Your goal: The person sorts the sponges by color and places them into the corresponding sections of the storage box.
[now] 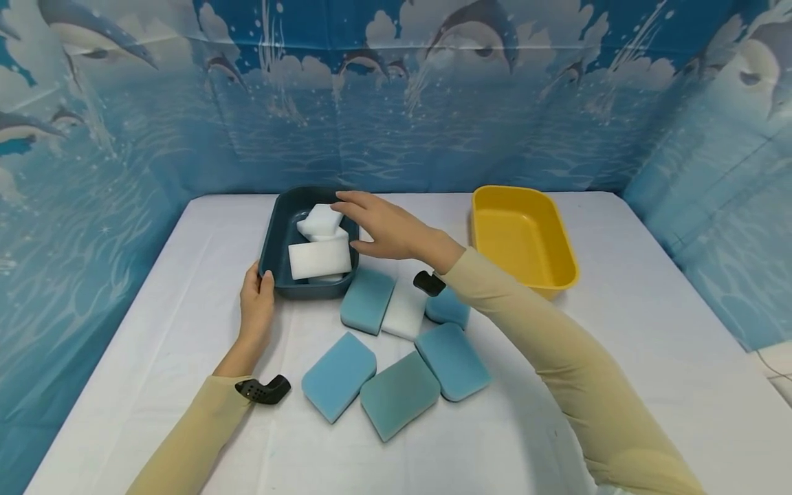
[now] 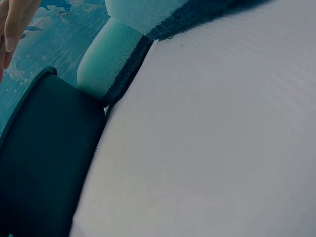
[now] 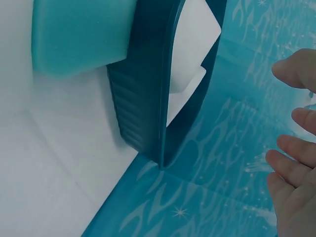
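A dark teal plastic bin (image 1: 308, 290) stands at the back left of the table, with several white sponge blocks (image 1: 320, 259) piled inside. My left hand (image 1: 256, 309) holds the bin's near left corner, thumb at the front and fingers along the side. Over the bin's right rim reaches my right hand (image 1: 391, 228), its fingers spread and nothing in them. The right wrist view also shows this hand (image 3: 296, 182) with fingers apart, away from the white blocks (image 3: 190, 44). Just in front of the bin lies a blue-green sponge (image 1: 368, 300).
More sponges lie mid-table: a white one (image 1: 405, 309), a blue one (image 1: 339, 377), a grey-green one (image 1: 400, 395) and another blue one (image 1: 453, 362). One more blue sponge (image 1: 448, 309) sits partly under the right forearm. At the back right stands a yellow bin (image 1: 566, 271).
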`<state>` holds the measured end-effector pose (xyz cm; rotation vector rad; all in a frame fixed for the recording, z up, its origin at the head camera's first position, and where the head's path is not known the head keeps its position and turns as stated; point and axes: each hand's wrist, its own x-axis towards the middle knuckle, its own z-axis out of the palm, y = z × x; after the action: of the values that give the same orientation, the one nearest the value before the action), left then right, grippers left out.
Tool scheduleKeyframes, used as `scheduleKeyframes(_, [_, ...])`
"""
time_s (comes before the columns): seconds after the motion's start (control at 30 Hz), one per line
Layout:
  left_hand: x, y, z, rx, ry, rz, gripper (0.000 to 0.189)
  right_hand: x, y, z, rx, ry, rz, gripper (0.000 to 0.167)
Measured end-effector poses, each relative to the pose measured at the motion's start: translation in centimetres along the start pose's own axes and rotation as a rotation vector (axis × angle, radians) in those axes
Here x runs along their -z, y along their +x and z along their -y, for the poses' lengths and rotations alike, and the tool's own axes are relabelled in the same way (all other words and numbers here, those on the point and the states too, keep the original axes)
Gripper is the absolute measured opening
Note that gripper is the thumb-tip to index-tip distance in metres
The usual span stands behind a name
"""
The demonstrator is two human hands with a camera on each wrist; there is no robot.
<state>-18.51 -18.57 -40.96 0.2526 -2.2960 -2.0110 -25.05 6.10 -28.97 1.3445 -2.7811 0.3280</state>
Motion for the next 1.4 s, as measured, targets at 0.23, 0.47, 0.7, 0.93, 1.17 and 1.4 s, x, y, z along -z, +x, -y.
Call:
scheduleKeyframes(0.23, [-0.2, 0.1, 0.2, -0.006, 0.006, 0.010, 0.052, 0.2, -2.2, 0.8, 0.029, -0.045, -0.029, 0.064])
scheduleKeyframes(0.47, [-0.3, 0.1, 0.0, -0.019, -0.003, 0.006, 0.052, 0.3, -4.0, 1.7, 0.038, -0.058, -0.042, 0.065])
scheduleKeyframes(0.7, [-0.2, -0.1, 0.2, -0.008, -0.001, 0.000, 0.052, 0.2, -5.4, 2.3, 0.029, -0.049, -0.047, 0.064])
scheduleKeyframes(0.93, [-0.2, -0.4, 0.3, -0.004, -0.002, -0.007, 0.052, 0.3, -6.8, 2.4, 0.045, -0.078, -0.064, 0.064])
scheduleKeyframes(1.17, [-0.3, -0.6, 0.3, -0.002, -0.009, -0.016, 0.052, 0.2, -8.7, 2.6, 0.043, -0.094, -0.072, 0.065])
scheduleKeyframes(1.4, [-0.5, -0.8, 0.4, -0.005, -0.001, -0.022, 0.052, -0.4, -10.2, 2.5, 0.012, -0.093, -0.040, 0.067])
